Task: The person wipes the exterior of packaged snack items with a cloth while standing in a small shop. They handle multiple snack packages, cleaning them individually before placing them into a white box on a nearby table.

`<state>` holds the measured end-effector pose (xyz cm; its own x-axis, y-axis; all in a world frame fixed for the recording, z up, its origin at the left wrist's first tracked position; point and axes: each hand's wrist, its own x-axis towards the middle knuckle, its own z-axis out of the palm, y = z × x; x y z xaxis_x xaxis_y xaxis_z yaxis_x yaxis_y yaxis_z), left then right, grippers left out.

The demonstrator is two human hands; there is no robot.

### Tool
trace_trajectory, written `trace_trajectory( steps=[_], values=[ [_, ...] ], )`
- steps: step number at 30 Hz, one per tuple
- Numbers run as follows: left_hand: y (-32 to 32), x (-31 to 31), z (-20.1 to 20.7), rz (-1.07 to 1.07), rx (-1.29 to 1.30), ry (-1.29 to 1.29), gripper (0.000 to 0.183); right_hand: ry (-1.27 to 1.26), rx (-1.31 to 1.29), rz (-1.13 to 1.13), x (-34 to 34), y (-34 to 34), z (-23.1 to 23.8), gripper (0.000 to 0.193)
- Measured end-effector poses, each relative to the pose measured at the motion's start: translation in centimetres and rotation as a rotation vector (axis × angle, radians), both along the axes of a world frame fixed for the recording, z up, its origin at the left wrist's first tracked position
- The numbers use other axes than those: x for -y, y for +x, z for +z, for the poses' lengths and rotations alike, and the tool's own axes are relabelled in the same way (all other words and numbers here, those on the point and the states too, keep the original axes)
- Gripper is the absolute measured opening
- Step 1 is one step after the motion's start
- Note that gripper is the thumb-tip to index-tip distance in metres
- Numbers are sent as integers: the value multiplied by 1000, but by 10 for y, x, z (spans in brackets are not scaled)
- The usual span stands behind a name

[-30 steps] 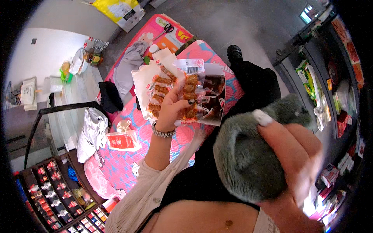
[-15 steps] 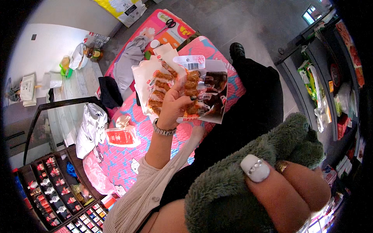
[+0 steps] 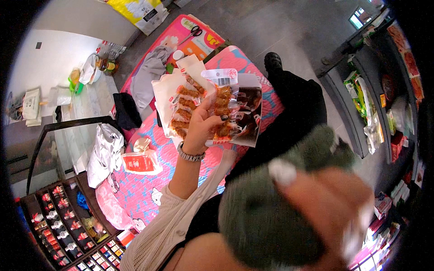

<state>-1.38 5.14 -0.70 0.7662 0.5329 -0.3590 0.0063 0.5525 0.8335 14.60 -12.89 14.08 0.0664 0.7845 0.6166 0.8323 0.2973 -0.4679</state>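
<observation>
My left hand, with a watch at the wrist, closes round clear sealed food packs of browned, sauce-coloured pieces, its thumb lying across their front. A white barcode tab tops these packs. To their left, more browned packs lie against pale sheets. At the right a white-edged box shows dark packs inside. Close to the camera, my right hand is blurred, its fingers pressed over a grey-green plush thing whose kind I cannot make out.
A pink patterned quilt spreads beneath the packs. On it are a red-and-white packet, a silvery bag and a grey cloth. Scissors lie far off. Stocked shelves line the right; a compartmented rack stands lower left.
My right hand and the plush thing have shifted left and down and become blurred. My left hand still grips the packs in nearly the same place.
</observation>
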Motion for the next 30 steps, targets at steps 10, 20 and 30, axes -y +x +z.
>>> trace_trajectory(
  steps=[10, 20, 30],
  values=[
    [6, 14, 3, 70, 201, -301, 47, -56, -15, -79, -64, -1, -123, 46],
    [1, 11, -5, 52, 61, -227, 37, -77, 177, 100, -44, -30, -144, 32],
    [11, 2, -23, 2, -56, -14, 42, -38, 89, 25, -33, -38, -161, 25]
  ],
)
